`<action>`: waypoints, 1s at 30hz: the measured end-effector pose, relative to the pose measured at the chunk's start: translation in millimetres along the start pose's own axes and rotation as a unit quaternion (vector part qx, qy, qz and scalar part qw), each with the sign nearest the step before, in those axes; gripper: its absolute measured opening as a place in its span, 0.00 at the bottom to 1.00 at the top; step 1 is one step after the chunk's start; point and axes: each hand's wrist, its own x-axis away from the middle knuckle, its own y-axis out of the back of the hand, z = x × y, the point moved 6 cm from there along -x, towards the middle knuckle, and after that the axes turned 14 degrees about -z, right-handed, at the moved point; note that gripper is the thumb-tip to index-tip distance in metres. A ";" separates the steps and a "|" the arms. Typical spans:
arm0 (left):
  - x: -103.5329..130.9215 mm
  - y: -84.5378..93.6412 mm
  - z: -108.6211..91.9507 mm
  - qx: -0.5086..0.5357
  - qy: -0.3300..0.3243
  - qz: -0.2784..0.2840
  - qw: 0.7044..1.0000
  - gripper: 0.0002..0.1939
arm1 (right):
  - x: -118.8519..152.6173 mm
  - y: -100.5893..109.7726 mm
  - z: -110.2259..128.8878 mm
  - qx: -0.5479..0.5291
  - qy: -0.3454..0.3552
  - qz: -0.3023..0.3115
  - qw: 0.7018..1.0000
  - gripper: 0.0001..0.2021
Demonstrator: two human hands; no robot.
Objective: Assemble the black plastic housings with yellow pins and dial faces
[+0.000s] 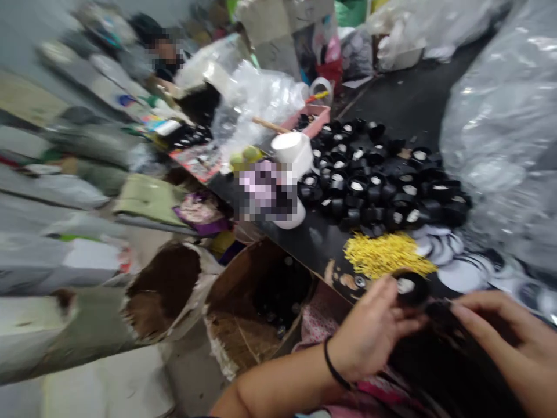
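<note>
My left hand [369, 331], with a dark band at the wrist, is closed around a round black plastic part [411, 288] that has a pale disc inside. My right hand [509, 334] comes in from the right, its thumb and fingers pinched on a small dark piece [440, 310] close to that part. Blur hides what this piece is and whether the two touch. Just beyond my hands lies a heap of thin yellow pieces [387, 255]. White and clear discs [463, 273] are spread to its right. Behind these, many similar black round parts [374, 183] crowd the dark table.
A large clear plastic bag [509, 133] bulges at the right. A white cup [291, 148] and a pink tray [319, 119] stand farther back. Below the table edge are two open sacks, one [243, 296] with black parts inside. A person [163, 49] is at the far left.
</note>
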 end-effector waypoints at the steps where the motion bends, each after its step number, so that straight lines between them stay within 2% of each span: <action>1: 1.7 -0.5 -1.7 -0.011 -0.013 -0.006 1.000 0.15 | 0.2 1.8 7.8 -0.037 -0.048 0.014 0.998 0.16; 3: 4.4 -4.6 -3.6 -0.034 -0.032 0.001 0.999 0.15 | -0.4 2.2 22.5 -0.078 -0.088 0.004 0.993 0.13; 6: 7.9 -12.5 -2.8 -0.076 -0.051 0.030 0.995 0.15 | -0.1 -6.2 31.0 -0.074 -0.076 -0.002 0.994 0.10; 12: 6.9 -8.4 -4.0 -0.191 -0.099 0.041 0.976 0.18 | 4.7 -15.9 17.4 -0.082 -0.125 0.054 0.987 0.11; 18: 4.6 -4.2 -3.1 -0.223 -0.093 0.049 0.969 0.21 | 6.0 -15.2 13.7 -0.029 -0.107 0.071 0.991 0.12; 22: 6.3 0.0 -1.5 -0.301 -0.079 0.037 0.950 0.17 | 19.1 -17.2 13.8 -0.066 -0.115 0.111 0.985 0.09; 24: 7.0 4.7 -5.6 -0.334 -0.096 0.032 0.937 0.16 | 19.9 -16.4 16.7 -0.063 -0.092 0.125 0.986 0.09; 26: 6.8 11.2 -11.0 -0.326 -0.110 0.017 0.939 0.16 | 13.5 -17.3 21.4 -0.021 -0.035 0.136 0.990 0.08; 28: 5.5 17.8 -15.3 -0.278 -0.113 -0.006 0.954 0.16 | 0.8 -19.9 25.3 0.086 0.045 0.113 0.989 0.09; 30: 3.5 20.5 -17.4 -0.217 -0.110 -0.025 0.970 0.16 | -13.1 -25.8 26.6 0.196 0.099 0.071 0.973 0.09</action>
